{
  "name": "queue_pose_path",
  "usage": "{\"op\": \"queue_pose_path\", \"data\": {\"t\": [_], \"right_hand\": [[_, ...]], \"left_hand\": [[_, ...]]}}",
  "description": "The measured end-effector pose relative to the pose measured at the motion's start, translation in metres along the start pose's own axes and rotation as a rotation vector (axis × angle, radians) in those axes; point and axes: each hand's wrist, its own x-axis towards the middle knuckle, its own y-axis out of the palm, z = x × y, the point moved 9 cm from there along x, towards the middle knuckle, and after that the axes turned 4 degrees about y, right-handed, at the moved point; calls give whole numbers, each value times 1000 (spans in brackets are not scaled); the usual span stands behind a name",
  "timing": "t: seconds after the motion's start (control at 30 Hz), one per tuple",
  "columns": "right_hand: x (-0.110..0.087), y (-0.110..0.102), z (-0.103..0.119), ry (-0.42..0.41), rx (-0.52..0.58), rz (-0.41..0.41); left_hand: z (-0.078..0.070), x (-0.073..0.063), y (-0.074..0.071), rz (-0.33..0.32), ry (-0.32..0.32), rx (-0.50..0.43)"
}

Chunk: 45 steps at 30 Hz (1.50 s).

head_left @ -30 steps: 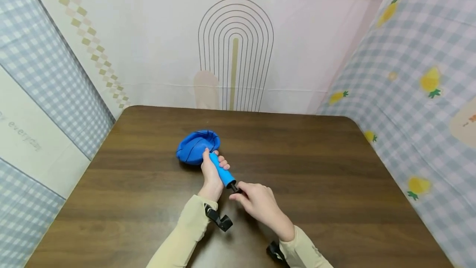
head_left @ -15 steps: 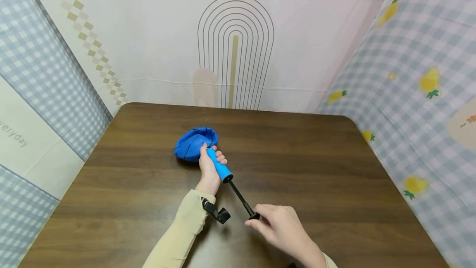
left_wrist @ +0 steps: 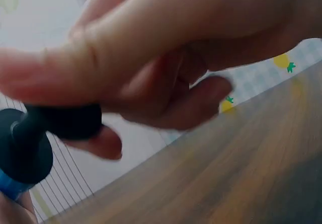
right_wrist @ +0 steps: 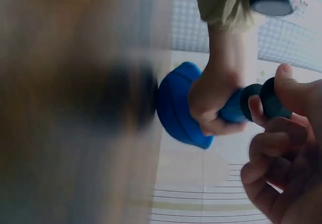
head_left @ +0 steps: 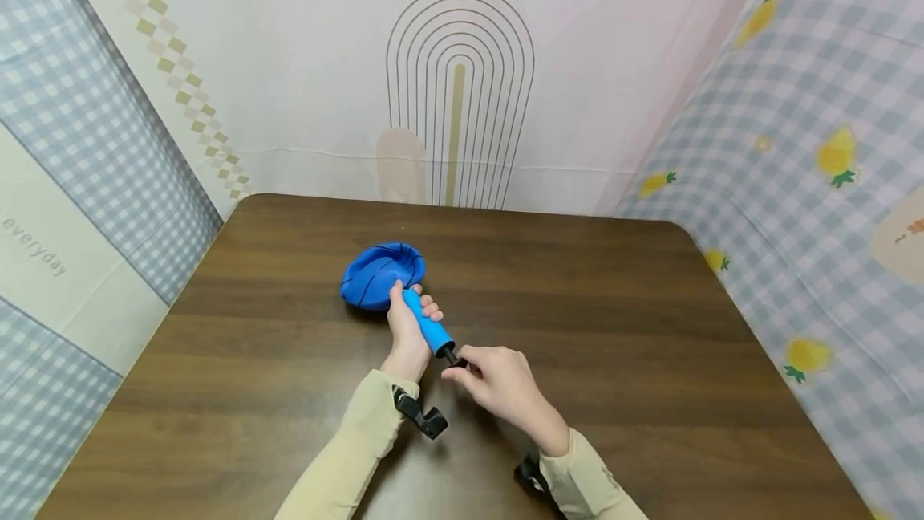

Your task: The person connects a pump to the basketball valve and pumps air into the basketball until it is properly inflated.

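Note:
A blue hand pump (head_left: 430, 327) points at a partly deflated blue ball (head_left: 377, 278) with black lines and a caved-in top. My left hand (head_left: 408, 333) grips the pump's barrel right at the ball's near side. The pump's front end is hidden behind that hand. My right hand (head_left: 501, 386) pinches the black handle (head_left: 455, 360) between thumb and fingers, and the handle sits close to the barrel. In the left wrist view, the right thumb lies over the black handle (left_wrist: 75, 121). The right wrist view shows the left hand (right_wrist: 216, 100) wrapped around the barrel beside the ball.
The brown wooden table (head_left: 577, 303) has rounded far corners. A pale patterned cloth (head_left: 310, 62) hangs behind it, and checked cloth with pineapples (head_left: 765, 183) hangs on the right. Black straps (head_left: 420, 416) sit on both wrists.
The right hand first drew the pump handle far out toward the near right, exposing the rod, then pushed it back in close to the barrel. The left hand and ball stay in place.

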Motion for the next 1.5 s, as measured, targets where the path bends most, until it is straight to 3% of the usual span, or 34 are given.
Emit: {"op": "queue_pose_path", "data": {"t": [0.2, 0.37, 0.47, 0.6, 0.73, 0.87, 0.97, 1.2, 1.33, 1.5], "right_hand": [[-33, -28, 18, -143, 14, -108], [-55, -48, 26, -168, 65, -151], [-51, -48, 22, -159, 80, -173], [-30, -38, 6, -109, 71, -182], [-7, -17, -7, -46, 52, -101], [2, -1, -13, -1, 64, -30], [0, 1, -12, 2, 70, -15], [-36, -39, 10, -200, 59, -147], [-51, -46, 9, -154, 97, -139], [-37, -35, 0, -101, 17, -135]], "left_hand": [[-6, 3, 0, 0, -26, 6], [-9, 6, -1, -33, -26, 13], [-5, 6, 1, -40, -35, -4], [0, 3, 7, -21, -27, -46], [8, 0, 5, -26, -35, -60], [10, 3, 2, -7, -22, -12], [8, 8, 2, 11, -16, 28], [0, 14, 9, 8, -36, 6], [-5, 13, 7, -23, -33, -19], [2, 9, 5, -51, -30, -53]]}}
